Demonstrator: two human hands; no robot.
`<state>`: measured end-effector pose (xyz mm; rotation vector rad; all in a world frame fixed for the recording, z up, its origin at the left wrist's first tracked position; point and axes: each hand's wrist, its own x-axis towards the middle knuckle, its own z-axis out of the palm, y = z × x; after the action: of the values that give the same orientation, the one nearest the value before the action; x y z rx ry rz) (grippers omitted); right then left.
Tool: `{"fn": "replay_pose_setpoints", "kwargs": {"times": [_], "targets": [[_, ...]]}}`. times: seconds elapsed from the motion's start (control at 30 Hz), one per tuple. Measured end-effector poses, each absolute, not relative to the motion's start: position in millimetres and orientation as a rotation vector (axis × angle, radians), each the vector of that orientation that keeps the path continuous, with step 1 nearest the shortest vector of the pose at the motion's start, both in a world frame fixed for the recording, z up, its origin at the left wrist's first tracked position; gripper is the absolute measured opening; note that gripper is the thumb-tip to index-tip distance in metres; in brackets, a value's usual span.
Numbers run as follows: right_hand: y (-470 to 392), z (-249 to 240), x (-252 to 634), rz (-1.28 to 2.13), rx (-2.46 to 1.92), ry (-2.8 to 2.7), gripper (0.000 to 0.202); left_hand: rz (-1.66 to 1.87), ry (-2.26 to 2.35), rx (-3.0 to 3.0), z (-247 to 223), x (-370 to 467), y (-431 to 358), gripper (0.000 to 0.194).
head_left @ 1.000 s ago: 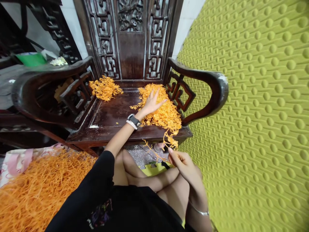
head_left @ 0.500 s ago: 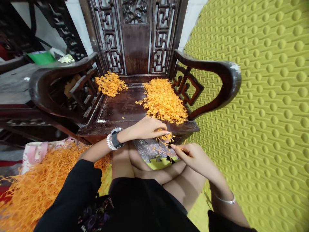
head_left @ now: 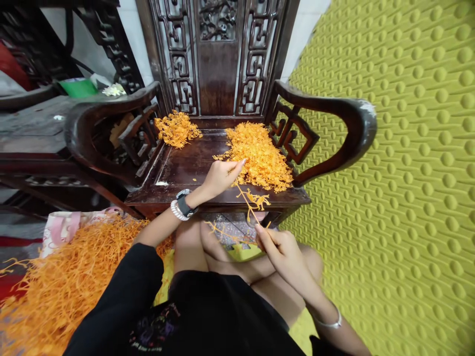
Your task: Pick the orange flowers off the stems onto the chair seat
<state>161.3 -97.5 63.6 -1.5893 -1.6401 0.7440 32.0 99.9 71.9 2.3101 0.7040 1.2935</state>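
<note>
My right hand [head_left: 284,247] pinches the lower end of a thin orange branched sprig [head_left: 247,201], which rises toward the chair. At the sprig's upper end my left hand [head_left: 221,176] is closed, its fingertips over the front of the seat; its fingers hide what they grip there. Small orange tips fork off the stem between the hands. Another thin orange strand [head_left: 226,233] stretches left from my right hand above my legs. Just beyond my left hand lies a large heap of small orange pieces [head_left: 260,155], and a smaller orange heap [head_left: 177,129] sits at the seat's back left.
The dark carved wooden chair [head_left: 193,165] has curved armrests on both sides. A big pile of orange branched stems [head_left: 85,277] lies at my left by a pink and white bag [head_left: 59,230]. A yellow-green bumpy mat [head_left: 408,198] stands at right. A green container [head_left: 78,88] rests on a side table.
My left hand has moved up and forward to the seat, near the large heap. The sprig shows stretched between my hands. My right hand has shifted slightly left and down.
</note>
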Motion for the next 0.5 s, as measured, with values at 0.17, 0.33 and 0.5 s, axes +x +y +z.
{"fn": "replay_pose_setpoints", "kwargs": {"times": [0.17, 0.33, 0.5], "targets": [[-89, 61, 154, 0.790, -1.487, -1.360, 0.056, 1.326, 0.671, 2.363, 85, 65, 109, 0.053], [-97, 63, 141, 0.803, -1.403, -1.087, 0.058, 1.257, 0.628, 2.672, 108, 108, 132, 0.053], [-118, 57, 132, 1.039, -1.341, -1.135, 0.060, 1.370, 1.037, 2.524, 140, 117, 204, 0.057]]}}
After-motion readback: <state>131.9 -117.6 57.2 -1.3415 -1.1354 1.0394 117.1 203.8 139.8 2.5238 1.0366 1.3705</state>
